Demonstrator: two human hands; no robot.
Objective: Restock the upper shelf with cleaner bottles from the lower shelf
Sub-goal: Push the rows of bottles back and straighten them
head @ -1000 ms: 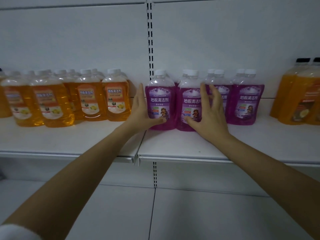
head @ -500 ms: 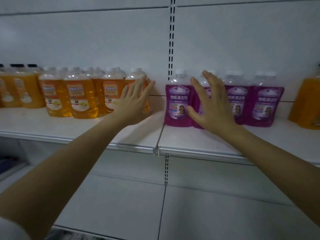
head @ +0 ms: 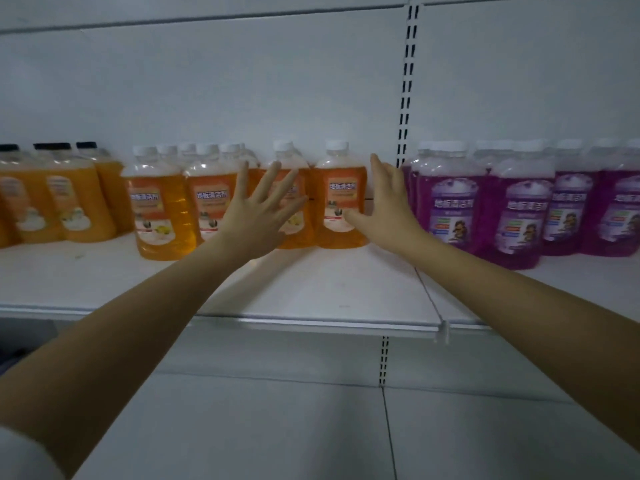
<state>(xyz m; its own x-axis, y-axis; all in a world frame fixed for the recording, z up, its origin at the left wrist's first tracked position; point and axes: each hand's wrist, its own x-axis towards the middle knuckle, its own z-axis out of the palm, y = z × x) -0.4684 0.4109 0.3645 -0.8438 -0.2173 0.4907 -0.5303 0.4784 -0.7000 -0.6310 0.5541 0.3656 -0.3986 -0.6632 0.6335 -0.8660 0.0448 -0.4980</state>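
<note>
A white shelf point(head: 311, 289) carries a row of orange cleaner bottles point(head: 162, 209) with white caps and, to their right, purple cleaner bottles point(head: 446, 206). My left hand point(head: 258, 209) is spread open in front of one orange bottle, partly hiding it. My right hand point(head: 388, 206) is open beside the rightmost orange bottle point(head: 341, 199), its thumb at the label and its fingers in the gap next to the purple bottles. Neither hand holds a bottle.
Paler orange bottles with black caps point(head: 55, 199) stand at the far left. A slotted upright point(head: 407, 81) runs up the white back panel. Below the shelf edge lies a lower white shelf point(head: 277, 427).
Both hands have left the purple bottles and moved left to the orange ones. The view has swung left, so the purple bottles now sit at the right.
</note>
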